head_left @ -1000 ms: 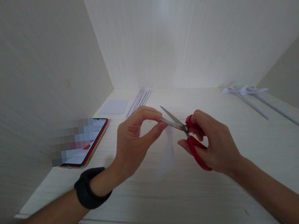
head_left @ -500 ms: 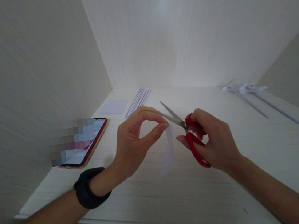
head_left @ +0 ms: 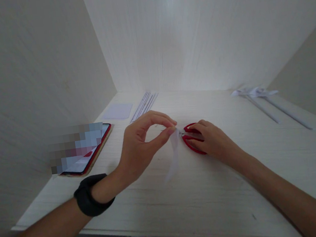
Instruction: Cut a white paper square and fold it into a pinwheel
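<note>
My left hand (head_left: 145,145), with a black band on the wrist, pinches a thin white piece of paper (head_left: 174,157) between thumb and fingertips. The paper hangs down and looks partly see-through. Just to the right, my right hand (head_left: 212,136) has its fingers at the red handles of a pair of scissors (head_left: 194,148). These scissors look low, close to the tabletop, their pivot beside the left fingertips. Most of the blades is hidden behind the left hand and the paper.
A phone (head_left: 89,151) in a red-edged case lies at the left. Behind it are a square white sheet (head_left: 118,111) and several thin strips (head_left: 144,105). Two pale sticks with white folded paper tops (head_left: 255,92) lie at the right. Walls enclose the pale tabletop (head_left: 214,192).
My right hand has lowered the scissors and turned them flatter, so the blades no longer stand out in view. My left hand keeps its pinch on the paper.
</note>
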{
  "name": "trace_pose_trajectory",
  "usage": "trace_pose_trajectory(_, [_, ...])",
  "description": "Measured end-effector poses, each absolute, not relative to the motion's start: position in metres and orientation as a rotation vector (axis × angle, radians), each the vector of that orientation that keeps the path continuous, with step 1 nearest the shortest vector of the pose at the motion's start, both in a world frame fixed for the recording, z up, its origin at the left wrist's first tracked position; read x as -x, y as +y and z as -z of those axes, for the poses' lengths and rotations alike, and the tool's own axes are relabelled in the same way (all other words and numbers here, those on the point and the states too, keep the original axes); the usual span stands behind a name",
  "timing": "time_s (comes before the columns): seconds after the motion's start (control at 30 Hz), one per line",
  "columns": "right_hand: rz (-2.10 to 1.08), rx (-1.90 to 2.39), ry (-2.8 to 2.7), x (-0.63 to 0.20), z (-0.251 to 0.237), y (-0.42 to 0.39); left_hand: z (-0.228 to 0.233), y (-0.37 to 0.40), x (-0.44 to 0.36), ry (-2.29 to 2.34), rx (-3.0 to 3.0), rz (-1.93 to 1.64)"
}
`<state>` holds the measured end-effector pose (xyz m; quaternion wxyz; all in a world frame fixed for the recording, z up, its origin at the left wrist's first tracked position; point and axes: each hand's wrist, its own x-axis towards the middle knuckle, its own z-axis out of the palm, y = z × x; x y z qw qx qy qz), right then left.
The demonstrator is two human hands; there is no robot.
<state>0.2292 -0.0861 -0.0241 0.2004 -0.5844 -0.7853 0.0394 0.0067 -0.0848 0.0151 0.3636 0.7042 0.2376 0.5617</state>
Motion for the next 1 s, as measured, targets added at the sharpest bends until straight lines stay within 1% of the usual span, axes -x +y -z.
trace_pose_trajectory(0.23, [-0.168,1.55,-2.181,-0.231,0.027,-0.082,-0.015,-0.081,-0.007,0.728,-1.755,-1.4])
trace_pose_trajectory(0.37, [-0.22,1.493,-2.083,-0.226,0.018,-0.086,-0.013,-0.08,-0.007,0.782,-1.685,-1.378])
trace_pose_trajectory(0.43, [-0.37,1.36,-2.016,-0.222,0.009,-0.091,-0.013,-0.079,-0.007,0.824,-1.646,-1.343])
trace_pose_trajectory(0.53, [-0.776,1.136,-1.879,-0.217,-0.005,-0.1,-0.012,-0.077,-0.008,0.887,-1.603,-1.302])
trace_pose_trajectory(0.6, [-1.007,1.089,-1.78,-0.215,-0.011,-0.106,-0.011,-0.075,-0.008,0.91,-1.577,-1.284])
trace_pose_trajectory(0.67, [-1.168,1.12,-1.735,-0.213,-0.012,-0.108,-0.01,-0.074,-0.008,0.919,-1.568,-1.258])
trace_pose_trajectory(0.77, [-1.265,1.218,-1.684,-0.209,-0.006,-0.107,-0.007,-0.072,-0.008,0.917,-1.599,-1.18])
trace_pose_trajectory(1.0, [-1.304,1.25,-1.562,-0.199,0.009,-0.103,0.0,-0.071,-0.009,0.917,-1.582,-0.969])
